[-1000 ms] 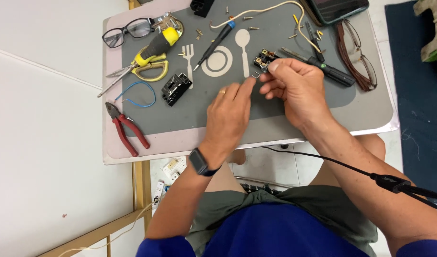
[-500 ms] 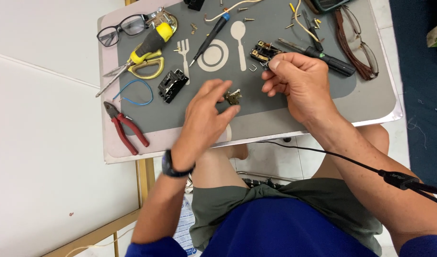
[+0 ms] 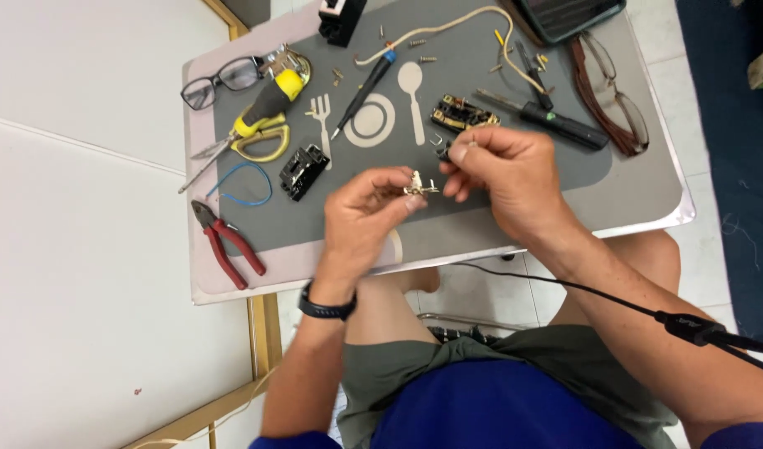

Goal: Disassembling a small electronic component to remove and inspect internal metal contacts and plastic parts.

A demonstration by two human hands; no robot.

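While the left hand (image 3: 366, 208) pinches a small metal part (image 3: 420, 188) in its fingertips, the right hand (image 3: 499, 173) — fingers curled narrow — nips a tiny piece just beside it.

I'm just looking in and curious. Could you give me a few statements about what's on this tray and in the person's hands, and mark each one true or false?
1. The left hand pinches a small metal part between its fingertips. True.
2. The red-handled pliers lie in the right hand. False: they lie on the tray, at its left edge, away from both hands.
3. Two pairs of glasses are on the tray. True: black glasses at the far left, brown glasses at the right.
4. The left wrist is bare. False: it wears a dark wristband.
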